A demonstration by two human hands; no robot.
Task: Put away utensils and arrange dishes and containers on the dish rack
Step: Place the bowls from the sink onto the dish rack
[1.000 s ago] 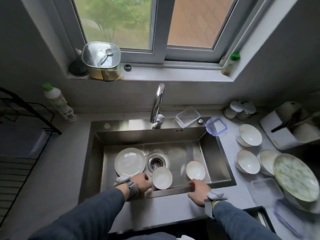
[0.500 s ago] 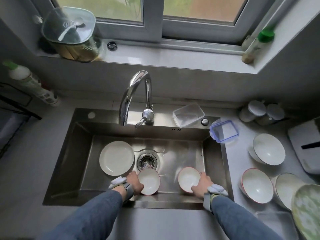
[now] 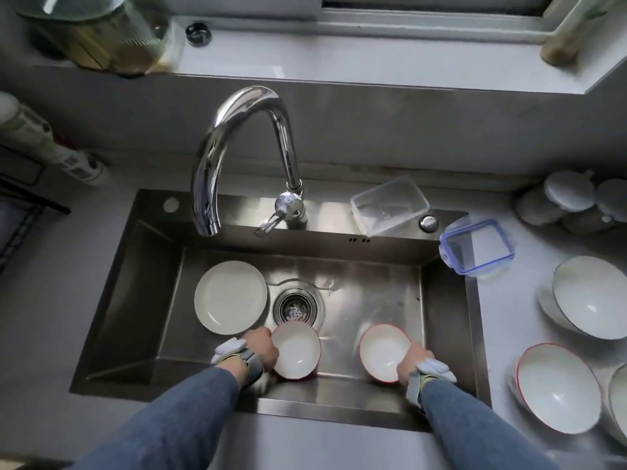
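Both my hands were down in the steel sink (image 3: 159,300), each on its own small red-rimmed bowl. My left hand (image 3: 259,347) gripped the left bowl (image 3: 296,351) at its left rim, fingers curled around the edge, the bowl tilted toward me just in front of the drain (image 3: 296,307). My right hand (image 3: 412,362) clasped the right bowl (image 3: 385,352) at its right rim, and that bowl was tilted too, near the right wall of the basin (the fingertips themselves were hidden behind the rims, so I could not tell how far they reached under). The two bowls were apart, with bare steel between them. A white plate (image 3: 230,297) lay flat on the sink floor to the left of the drain, close to my left hand, though I could not tell whether they touched. The faucet (image 3: 237,154) arched over the back of the basin. On the sink's back ledge sat a clear plastic container (image 3: 390,205), and just beside it, at the corner, a clear lid with a blue rim (image 3: 476,247). On the counter to the right stood a dark-rimmed white bowl (image 3: 588,296) and, nearer to me, a larger red-rimmed bowl (image 3: 556,388). Both my sleeves were blue, with a grey band at each wrist.
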